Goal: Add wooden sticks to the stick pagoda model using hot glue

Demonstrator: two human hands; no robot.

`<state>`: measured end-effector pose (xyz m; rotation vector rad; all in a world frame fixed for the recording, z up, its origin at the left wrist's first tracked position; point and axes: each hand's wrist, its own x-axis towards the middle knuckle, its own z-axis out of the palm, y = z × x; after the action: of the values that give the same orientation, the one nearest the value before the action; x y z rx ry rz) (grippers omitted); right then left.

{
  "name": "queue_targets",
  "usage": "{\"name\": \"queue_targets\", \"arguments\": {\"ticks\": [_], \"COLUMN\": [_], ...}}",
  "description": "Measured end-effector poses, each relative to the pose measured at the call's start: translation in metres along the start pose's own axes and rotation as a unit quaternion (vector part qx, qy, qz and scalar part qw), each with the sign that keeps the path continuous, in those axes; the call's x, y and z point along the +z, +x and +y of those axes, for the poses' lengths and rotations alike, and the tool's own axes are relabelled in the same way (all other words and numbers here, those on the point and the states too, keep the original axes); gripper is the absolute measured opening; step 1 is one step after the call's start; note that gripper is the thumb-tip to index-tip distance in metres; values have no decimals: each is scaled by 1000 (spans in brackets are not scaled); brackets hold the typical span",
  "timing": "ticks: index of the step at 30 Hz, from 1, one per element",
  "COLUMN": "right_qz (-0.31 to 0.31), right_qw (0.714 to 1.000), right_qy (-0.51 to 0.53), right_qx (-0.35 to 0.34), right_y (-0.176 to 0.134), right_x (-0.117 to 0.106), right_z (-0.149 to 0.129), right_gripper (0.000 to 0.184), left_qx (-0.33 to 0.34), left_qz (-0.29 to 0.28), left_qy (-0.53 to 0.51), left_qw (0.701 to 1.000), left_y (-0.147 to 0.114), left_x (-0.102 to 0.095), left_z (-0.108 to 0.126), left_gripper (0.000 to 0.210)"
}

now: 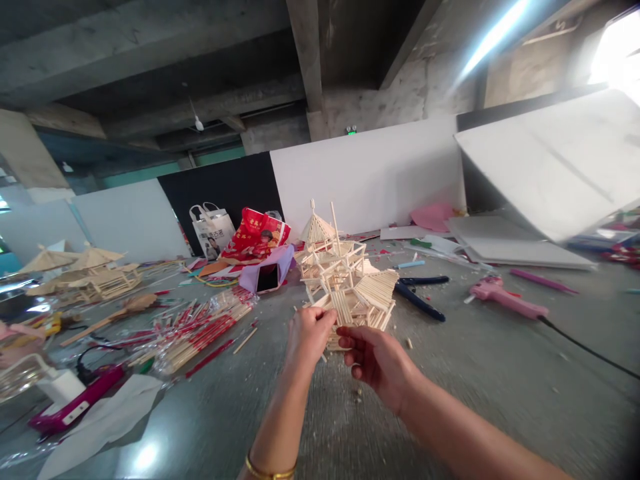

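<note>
A pagoda-like model built of thin wooden sticks [320,273] stands on the grey table in front of me, with a pointed roof and open railings. On its near side is a narrow panel of parallel wooden sticks [343,308]. My left hand [307,333] pinches this panel at its left edge, thumb and forefinger closed. From the right, my right hand [377,360] has thumb and forefinger pressed together at the panel's lower end, its other fingers curled. The fingers partly cover the model's base. A wider sloping stick roof panel [377,290] sits just right of the narrow one.
Dark-handled pliers [423,293] and a corded pink glue gun [505,297] lie to the right. Bundled red-tipped sticks [205,333], a purple power strip [77,400] and another stick model [95,273] are left. Behind stand a phone [269,277], a red bag [257,237] and white boards [515,240].
</note>
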<state>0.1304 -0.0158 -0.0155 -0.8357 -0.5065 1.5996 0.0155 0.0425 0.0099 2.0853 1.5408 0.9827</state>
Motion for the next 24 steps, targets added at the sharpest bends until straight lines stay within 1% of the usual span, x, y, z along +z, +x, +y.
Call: {"name": "queue_targets", "arguments": {"ticks": [5,16,24], "right_qz": [14,32,24], "right_qw": [999,991,990], "right_qy": [-26,-77,-91], "right_qx": [-38,-107,-107], "right_y": [-3,-5,-6], "right_x": [2,4,4], "right_z": [-2,-2,-1], "right_gripper": [18,15,16], "left_qx": [1,7,9], "left_qz": [7,4,1], "left_qy": [0,6,4], "left_qw": [1000,1000,1000], "left_y": [0,0,0], "left_x": [-1,0,0], "left_z": [3,0,0], "left_gripper": [36,36,37]}}
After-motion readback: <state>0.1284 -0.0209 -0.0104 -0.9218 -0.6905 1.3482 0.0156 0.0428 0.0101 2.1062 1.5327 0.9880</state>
